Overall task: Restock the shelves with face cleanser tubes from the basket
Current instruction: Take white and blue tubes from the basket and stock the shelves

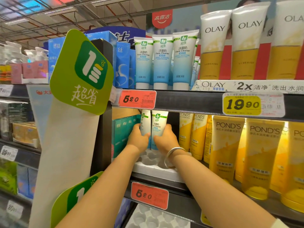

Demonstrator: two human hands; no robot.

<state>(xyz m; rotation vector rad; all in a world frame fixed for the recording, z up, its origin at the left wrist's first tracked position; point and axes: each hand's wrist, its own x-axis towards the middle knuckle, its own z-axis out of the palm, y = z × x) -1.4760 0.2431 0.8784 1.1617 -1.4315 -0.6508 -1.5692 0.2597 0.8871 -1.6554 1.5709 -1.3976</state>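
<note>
Both arms reach into the middle shelf. My left hand [138,140] grips a white-and-blue face cleanser tube [145,122], held upright. My right hand [166,140], with a silver bangle at the wrist, grips a second tube [159,121] right beside it. Both tubes stand over the back of a white moulded holder tray [153,170], whose front sockets are bare. Their lower ends are hidden behind my hands. On the shelf above, three matching face cleanser tubes [162,63] stand in a front row. The basket is out of view.
Yellow Pond's tubes [225,148] stand close on the right, green boxes [122,135] close on the left. The upper shelf edge with a red 5.20 price tag [137,99] hangs just above the held tubes. Olay tubes [245,45] fill the upper right. A green sign [82,73] juts out at left.
</note>
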